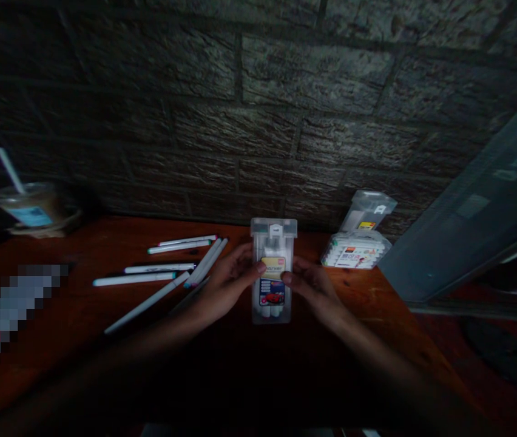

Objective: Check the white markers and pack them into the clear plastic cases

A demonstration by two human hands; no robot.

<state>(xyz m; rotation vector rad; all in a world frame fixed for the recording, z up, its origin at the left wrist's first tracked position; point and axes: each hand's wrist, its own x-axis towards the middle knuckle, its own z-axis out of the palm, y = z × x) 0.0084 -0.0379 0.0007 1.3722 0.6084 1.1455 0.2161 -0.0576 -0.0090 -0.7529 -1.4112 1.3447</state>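
Between my two hands is a clear plastic marker case (273,243), upright, with a yellow and blue label that has a red car on it. Its lid is down, and a few white markers show through the lower part. My left hand (235,273) grips the case's left side, thumb on the label. From the right side my right hand (309,280) holds it too, thumb at the label's edge; its other fingers are partly hidden. Several loose white markers (135,278) with coloured ends lie on the table left of my left hand.
At the back right stand a filled marker case (356,252) and a clear plastic box (368,209) behind it. A drink cup with a straw (35,209) is at the far left of the wooden table (81,252). A brick wall (267,127) rises behind.
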